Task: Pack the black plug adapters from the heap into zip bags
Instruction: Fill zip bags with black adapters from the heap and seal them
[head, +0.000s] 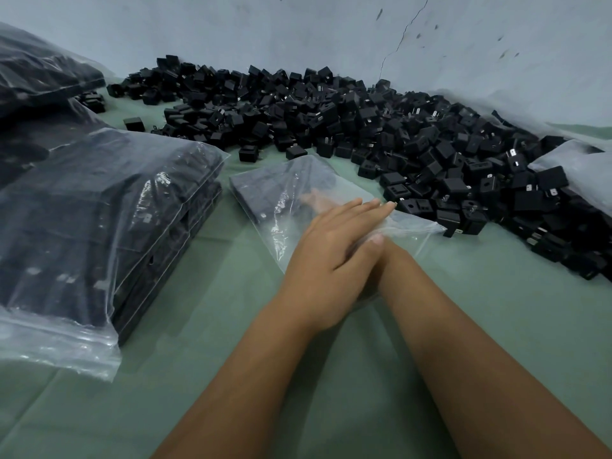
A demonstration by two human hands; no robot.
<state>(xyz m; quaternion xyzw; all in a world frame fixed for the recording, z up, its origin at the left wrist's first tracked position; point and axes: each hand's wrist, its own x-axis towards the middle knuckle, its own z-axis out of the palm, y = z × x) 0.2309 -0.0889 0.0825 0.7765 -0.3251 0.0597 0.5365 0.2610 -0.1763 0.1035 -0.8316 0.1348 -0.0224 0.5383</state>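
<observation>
Pressing flat-fingered, the left hand [326, 256] covers the zip bag's [281, 197] mouth; the right hand [371, 246] is mostly hidden, its grip indeterminable. Adapters [261, 197] inside may slide out if the seal gaps.

Your left hand [331, 250] is lying flat, fingers straight, on the near end of a zip bag [291, 193] that is holding a flat layer of black adapters, while your right hand [371, 260] is sitting mostly hidden beneath the left, so its grip is not showing. The heap of plug adapters [364, 127] is spreading along the far wall and curving down the right side, just beside the bag. On the left, a filled zip bag [99, 226] is resting on the green cloth [231, 342], with more packed bags [39, 71] lying farther back.
</observation>
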